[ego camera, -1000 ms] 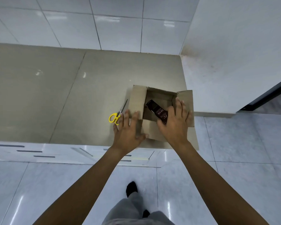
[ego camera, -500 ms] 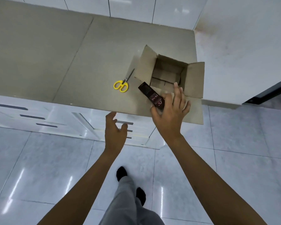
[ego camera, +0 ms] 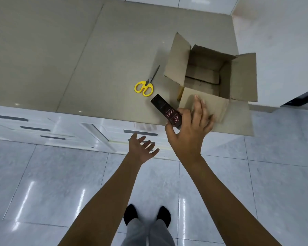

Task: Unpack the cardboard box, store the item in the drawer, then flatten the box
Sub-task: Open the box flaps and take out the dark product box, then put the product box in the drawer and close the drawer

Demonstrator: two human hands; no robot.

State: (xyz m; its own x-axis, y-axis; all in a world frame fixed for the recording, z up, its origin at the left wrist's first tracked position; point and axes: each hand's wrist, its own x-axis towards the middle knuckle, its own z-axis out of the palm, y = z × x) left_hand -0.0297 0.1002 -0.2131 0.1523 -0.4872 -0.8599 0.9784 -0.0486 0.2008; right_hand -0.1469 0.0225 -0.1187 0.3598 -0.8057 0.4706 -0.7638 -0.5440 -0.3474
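An open cardboard box (ego camera: 242, 73) stands at the counter's front right corner, flaps spread, its inside bare. My right hand (ego camera: 188, 134) holds a slim dark carton with pale lettering (ego camera: 165, 113) in front of the box, over the counter edge. My left hand (ego camera: 140, 148) is open, fingers spread, reaching toward the dark handle slot (ego camera: 140, 133) of the white drawer front just under the counter. The drawer is shut.
Yellow-handled scissors (ego camera: 145, 86) lie on the beige counter (ego camera: 78, 59) left of the box. More white drawers with dark handle slots (ego camera: 34, 129) run to the left. A white wall stands at the right, glossy floor tiles and my feet below.
My right hand lifted the dark carton out of the box and drew it toward the counter edge. My left hand left the box flap and dropped toward the drawer front.
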